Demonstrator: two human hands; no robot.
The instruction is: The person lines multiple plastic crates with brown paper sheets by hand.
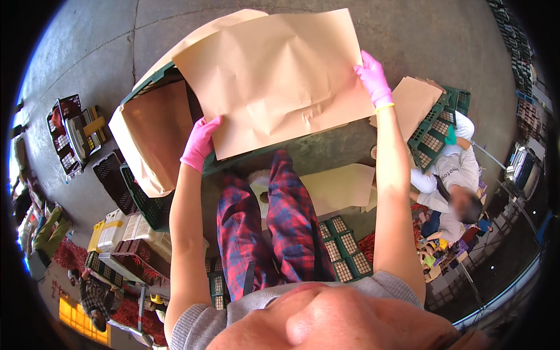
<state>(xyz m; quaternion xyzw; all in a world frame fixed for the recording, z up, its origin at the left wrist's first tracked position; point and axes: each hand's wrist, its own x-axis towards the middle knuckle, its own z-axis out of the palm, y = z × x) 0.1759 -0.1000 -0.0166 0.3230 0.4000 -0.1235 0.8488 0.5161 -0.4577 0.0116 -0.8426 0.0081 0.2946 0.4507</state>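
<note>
Both hands wear pink gloves and hold one wide sheet of brown kraft paper (271,83) stretched between them. My left hand (200,142) pinches its lower left edge. At the right edge, my right hand (374,78) grips the sheet with the thumb on top. Creases run across the paper's middle. Beneath it stands a green plastic crate (151,83), its rim showing at the left. More brown paper (144,148) lines the crate and folds out over its left side. The crate's far part and most of its inside are hidden by the sheet.
Flat sheets of paper (339,186) lie right of my legs. Another paper stack (418,103) rests by green crates (431,131), where a person (455,175) works. Dark crates (116,179) and white crates (131,229) stand left. Red produce (135,315) is piled at the lower left.
</note>
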